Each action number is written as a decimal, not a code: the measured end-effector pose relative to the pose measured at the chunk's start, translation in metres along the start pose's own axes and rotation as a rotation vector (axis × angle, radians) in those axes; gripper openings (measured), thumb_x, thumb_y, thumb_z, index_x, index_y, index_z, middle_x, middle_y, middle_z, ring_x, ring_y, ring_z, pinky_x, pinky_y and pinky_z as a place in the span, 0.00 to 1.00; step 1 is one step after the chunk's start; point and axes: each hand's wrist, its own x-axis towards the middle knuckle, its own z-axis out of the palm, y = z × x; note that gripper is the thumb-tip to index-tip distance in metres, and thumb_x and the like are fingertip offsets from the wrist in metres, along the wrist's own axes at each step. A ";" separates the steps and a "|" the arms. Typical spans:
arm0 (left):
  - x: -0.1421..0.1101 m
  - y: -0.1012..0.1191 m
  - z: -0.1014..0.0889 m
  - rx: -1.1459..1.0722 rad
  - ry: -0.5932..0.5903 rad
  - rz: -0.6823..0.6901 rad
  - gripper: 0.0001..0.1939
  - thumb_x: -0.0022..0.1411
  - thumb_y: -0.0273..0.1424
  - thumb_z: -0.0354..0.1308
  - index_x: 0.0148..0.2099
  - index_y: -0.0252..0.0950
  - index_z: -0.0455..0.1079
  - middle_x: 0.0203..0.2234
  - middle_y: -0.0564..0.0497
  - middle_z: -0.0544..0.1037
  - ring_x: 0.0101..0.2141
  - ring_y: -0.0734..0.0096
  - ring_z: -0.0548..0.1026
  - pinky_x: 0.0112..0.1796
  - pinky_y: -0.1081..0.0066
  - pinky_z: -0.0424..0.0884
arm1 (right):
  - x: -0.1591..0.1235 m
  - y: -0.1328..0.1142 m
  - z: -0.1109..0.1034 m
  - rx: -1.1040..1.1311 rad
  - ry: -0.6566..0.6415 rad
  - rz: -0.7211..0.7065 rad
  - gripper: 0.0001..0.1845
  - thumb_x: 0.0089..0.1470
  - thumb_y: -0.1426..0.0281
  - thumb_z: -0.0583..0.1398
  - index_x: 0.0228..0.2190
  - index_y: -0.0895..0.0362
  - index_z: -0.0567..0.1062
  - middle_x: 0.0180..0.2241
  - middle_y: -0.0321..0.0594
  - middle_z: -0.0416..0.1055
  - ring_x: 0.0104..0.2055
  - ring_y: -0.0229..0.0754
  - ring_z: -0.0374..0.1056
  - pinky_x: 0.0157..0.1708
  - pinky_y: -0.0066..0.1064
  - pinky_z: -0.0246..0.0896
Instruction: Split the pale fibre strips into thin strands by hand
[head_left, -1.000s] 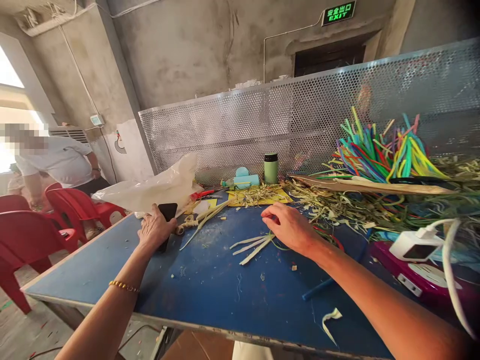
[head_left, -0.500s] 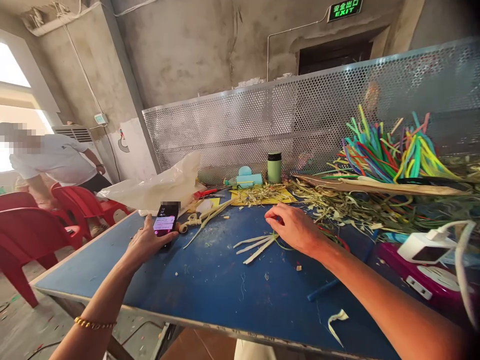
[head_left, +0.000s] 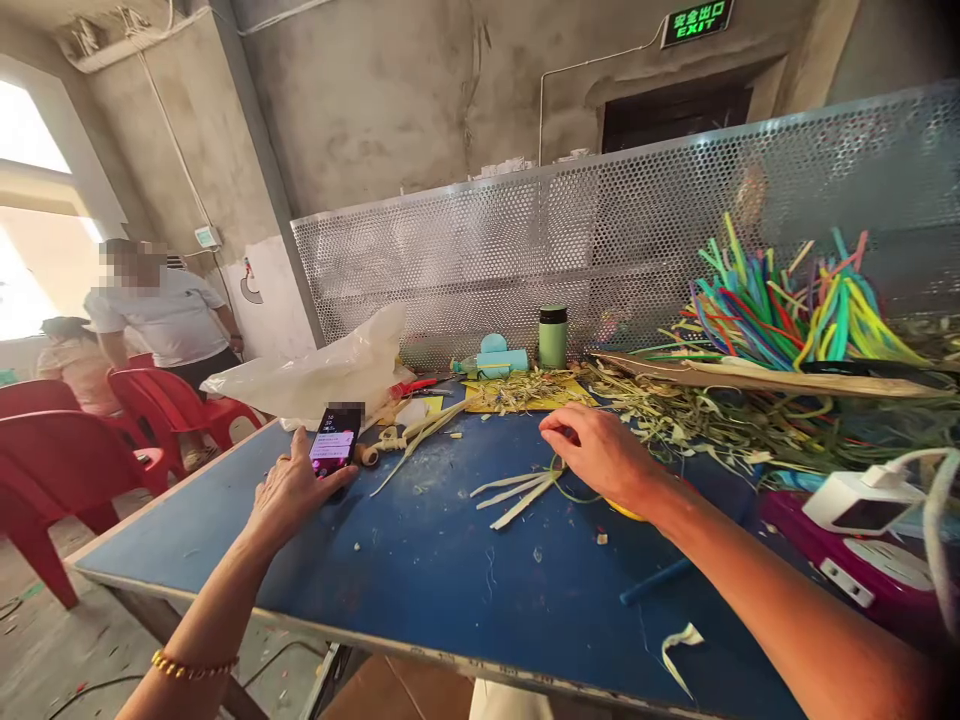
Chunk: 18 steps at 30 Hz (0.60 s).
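My left hand (head_left: 289, 490) grips a black phone (head_left: 335, 440) with a lit screen, fingers along its left edge and thumb at its lower right corner. The phone is tilted up over the blue table (head_left: 420, 580). My right hand (head_left: 592, 450) is loosely curled above the table, with nothing visible in its fingers; its palm side is hidden. Just below it lie pale flat plant strips (head_left: 517, 495), fanned to the left, and a thin green loop runs under the hand. A small knotted pale piece (head_left: 390, 438) with long strips lies right of the phone.
Behind stand a green flask (head_left: 553, 338) and a light-blue bottle (head_left: 502, 362). Plastic sheeting (head_left: 315, 370) lies back left. Plant scraps (head_left: 690, 420) and colourful pipe cleaners (head_left: 780, 310) fill the right, near a purple power strip (head_left: 885, 575). A person (head_left: 169, 320) stands by red chairs (head_left: 52, 480).
My right hand has lifted slightly and shifted right, off the strip ends. My left hand stays on the phone. The person at left has straightened up from a bend. The view has shifted slightly.
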 end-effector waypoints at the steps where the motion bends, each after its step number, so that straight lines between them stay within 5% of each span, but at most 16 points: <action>1: -0.004 0.002 -0.003 0.008 0.002 -0.002 0.52 0.57 0.58 0.48 0.70 0.26 0.42 0.49 0.25 0.73 0.51 0.36 0.72 0.43 0.52 0.68 | 0.000 0.000 -0.001 0.001 0.004 -0.006 0.08 0.58 0.73 0.58 0.30 0.57 0.77 0.32 0.40 0.75 0.34 0.42 0.70 0.36 0.32 0.59; 5: -0.029 0.018 -0.017 0.073 0.068 0.067 0.39 0.63 0.49 0.48 0.69 0.31 0.50 0.51 0.29 0.72 0.51 0.37 0.71 0.45 0.50 0.67 | 0.000 0.000 -0.002 -0.002 0.008 -0.012 0.08 0.57 0.73 0.58 0.29 0.57 0.77 0.32 0.40 0.75 0.32 0.42 0.69 0.34 0.32 0.59; 8: -0.056 0.044 -0.021 0.047 0.118 0.276 0.27 0.64 0.41 0.51 0.62 0.37 0.64 0.55 0.36 0.71 0.53 0.45 0.70 0.49 0.52 0.65 | 0.000 -0.001 -0.001 -0.009 0.011 -0.015 0.08 0.57 0.74 0.58 0.29 0.57 0.77 0.31 0.40 0.75 0.32 0.42 0.69 0.34 0.32 0.59; 13: -0.094 0.085 -0.016 -0.201 -0.132 0.627 0.15 0.67 0.30 0.49 0.45 0.43 0.77 0.40 0.46 0.81 0.44 0.60 0.76 0.46 0.62 0.67 | -0.001 0.003 0.001 -0.008 0.020 -0.040 0.09 0.58 0.73 0.57 0.30 0.57 0.77 0.31 0.40 0.75 0.34 0.43 0.70 0.36 0.32 0.59; 18: -0.092 0.074 -0.015 -0.275 -0.051 0.511 0.18 0.67 0.37 0.48 0.32 0.39 0.76 0.30 0.47 0.80 0.35 0.61 0.76 0.41 0.63 0.67 | -0.002 0.003 0.001 -0.011 -0.001 -0.045 0.11 0.58 0.73 0.56 0.30 0.56 0.77 0.31 0.40 0.75 0.33 0.42 0.69 0.36 0.32 0.59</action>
